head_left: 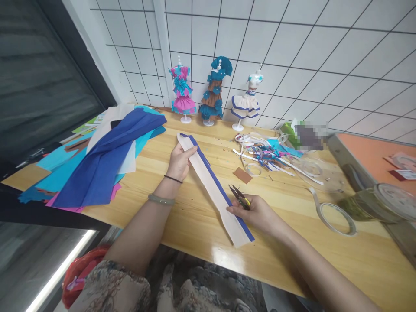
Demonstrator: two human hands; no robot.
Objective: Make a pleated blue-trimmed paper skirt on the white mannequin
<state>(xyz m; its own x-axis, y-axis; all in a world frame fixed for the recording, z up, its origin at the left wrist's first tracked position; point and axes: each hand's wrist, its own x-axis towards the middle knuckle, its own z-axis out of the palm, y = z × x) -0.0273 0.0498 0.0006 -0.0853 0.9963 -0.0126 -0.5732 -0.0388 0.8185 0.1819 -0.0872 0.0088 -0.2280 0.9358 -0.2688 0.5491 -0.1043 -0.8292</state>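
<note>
A long cream strip of crepe paper (pixel 212 186) with a dark blue border along its right side slants across the middle of the table. My left hand (pixel 180 162) pinches its far end, thumb on top. Lower down, my right hand (pixel 255 210) grips the blue-edged side between thumb and fingers. That same hand also holds small scissors (pixel 238 196) with dark blades and a bit of yellow at the handle; the blades point away to the upper left. Just beyond the scissors lies a small brown paper piece (pixel 242 175).
Crepe paper sheets (pixel 97 160) in blue, turquoise and pink pile up at the left. Three small dress forms (pixel 212 95) in paper dresses stand along the tiled wall. Paper scraps (pixel 269 151) lie at right, near a tape roll (pixel 337 219) and a clear jar (pixel 373 203).
</note>
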